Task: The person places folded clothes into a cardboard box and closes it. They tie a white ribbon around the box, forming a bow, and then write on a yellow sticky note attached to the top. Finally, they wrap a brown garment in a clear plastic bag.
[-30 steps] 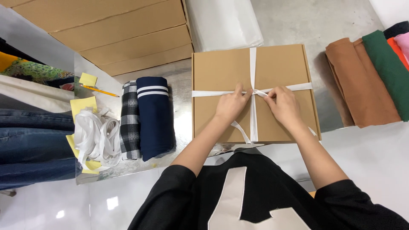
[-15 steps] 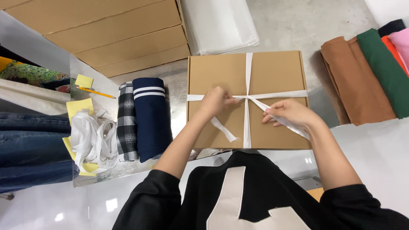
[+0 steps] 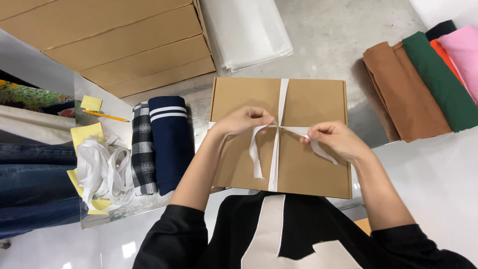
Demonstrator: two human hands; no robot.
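Tying off a parcel, a person in a black top with a pale front panel works a white ribbon (image 3: 277, 149) across a flat brown cardboard box (image 3: 308, 164) that lies at the near middle of a grey work surface (image 3: 338, 45), just in front of the body. The ribbon runs lengthwise from the far edge of the box to its near edge and crosses a second band near the middle of the lid. The left hand (image 3: 244, 121) is closed with fingertips pinched on one ribbon end, which hangs in a loose strip toward the near side; the right hand (image 3: 333, 139) is likewise pinched shut on the other end, which trails down to the right. Both hands rest over the lid, close to the crossing point but apart from each other. Just left of the box lie a folded navy garment with white stripes (image 3: 171, 142) and a black-and-white checked cloth (image 3: 143, 149), touching side by side. Farther left sits a loose heap of white ribbon (image 3: 102, 172) on yellow paper, beside folded denim (image 3: 30, 189). A stack of flat cardboard boxes (image 3: 114, 45) fills the far left, clear plastic bags (image 3: 249, 30) lie beyond the box, and folded brown, green, orange and pink fabrics (image 3: 423, 84) line the far right.
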